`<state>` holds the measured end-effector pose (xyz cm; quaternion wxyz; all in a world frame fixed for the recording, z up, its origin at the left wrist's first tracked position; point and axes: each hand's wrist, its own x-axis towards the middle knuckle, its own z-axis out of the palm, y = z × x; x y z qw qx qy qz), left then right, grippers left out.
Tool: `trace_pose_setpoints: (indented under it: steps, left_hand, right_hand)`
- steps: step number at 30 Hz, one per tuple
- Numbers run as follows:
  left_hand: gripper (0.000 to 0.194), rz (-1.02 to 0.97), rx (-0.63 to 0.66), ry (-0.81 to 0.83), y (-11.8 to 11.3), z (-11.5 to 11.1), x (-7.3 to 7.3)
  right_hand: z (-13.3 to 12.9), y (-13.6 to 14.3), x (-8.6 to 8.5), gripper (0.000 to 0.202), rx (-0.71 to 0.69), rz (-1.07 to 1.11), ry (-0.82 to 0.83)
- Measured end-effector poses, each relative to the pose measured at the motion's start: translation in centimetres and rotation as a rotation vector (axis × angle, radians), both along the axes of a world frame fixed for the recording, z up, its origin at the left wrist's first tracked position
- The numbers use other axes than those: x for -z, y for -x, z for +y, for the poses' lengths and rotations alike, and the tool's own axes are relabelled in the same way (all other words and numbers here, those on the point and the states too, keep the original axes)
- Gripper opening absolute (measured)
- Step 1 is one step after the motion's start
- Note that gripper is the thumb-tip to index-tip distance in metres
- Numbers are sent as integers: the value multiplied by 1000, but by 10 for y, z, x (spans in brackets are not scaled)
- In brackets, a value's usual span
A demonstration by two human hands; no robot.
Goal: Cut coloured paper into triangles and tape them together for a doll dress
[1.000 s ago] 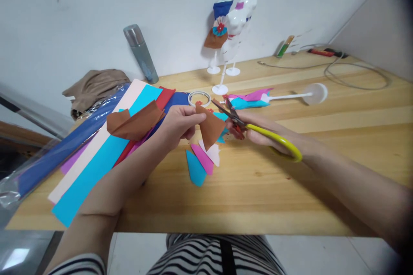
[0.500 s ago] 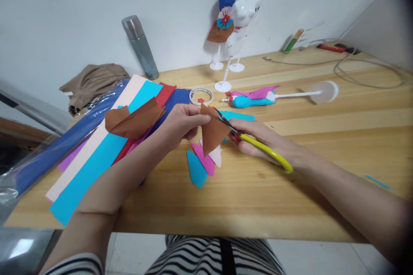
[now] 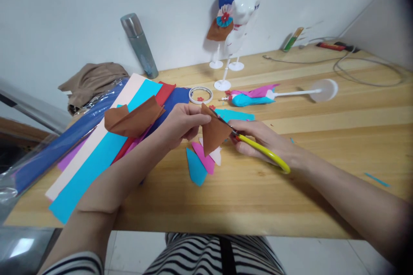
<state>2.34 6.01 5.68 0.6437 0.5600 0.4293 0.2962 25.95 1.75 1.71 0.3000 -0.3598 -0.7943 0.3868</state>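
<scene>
Between thumb and fingers, my left hand (image 3: 185, 124) pinches the upper left edge of a brown paper piece (image 3: 213, 132). My right hand (image 3: 254, 137) is closed on yellow-handled scissors (image 3: 266, 151), whose blades lie along the paper's upper right edge. Below the brown piece, a blue petal-shaped piece (image 3: 196, 167), a magenta one (image 3: 204, 158) and a pale pink one (image 3: 215, 154) lie fanned on the table. A larger folded brown sheet (image 3: 134, 118) rests on coloured paper strips (image 3: 97, 159) at the left.
A tape roll (image 3: 200, 95) sits beyond my hands. Dressed mannequins (image 3: 241, 13) stand at the back; another figure (image 3: 253, 96) lies on its side. A flask (image 3: 140, 45) leans by the wall near brown cloth (image 3: 93, 81). A cable (image 3: 342, 71) curls at the back right.
The scissor blades have closed somewhat along the brown piece's edge, and my right hand has shifted very slightly. My left hand keeps its pinch.
</scene>
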Motion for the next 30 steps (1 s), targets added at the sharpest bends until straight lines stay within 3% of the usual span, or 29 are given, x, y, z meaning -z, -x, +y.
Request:
trace_pose_setpoints:
  steps: [11,18,25,30]
  left_hand:
    - [29,-24,15,-12,2,2,1]
    - [25,8,10,2,1,3,2]
    - [19,-2,29,14,2,3,1]
    - [20,13,19,34,1,4,5]
  right_hand:
    - [9,-4,15,46,-44,42,15]
    - [-5,3,7,45,85,61,86]
    - [4,0,15,47,37,35,61]
    - [-4,1,6,50,67,32,111]
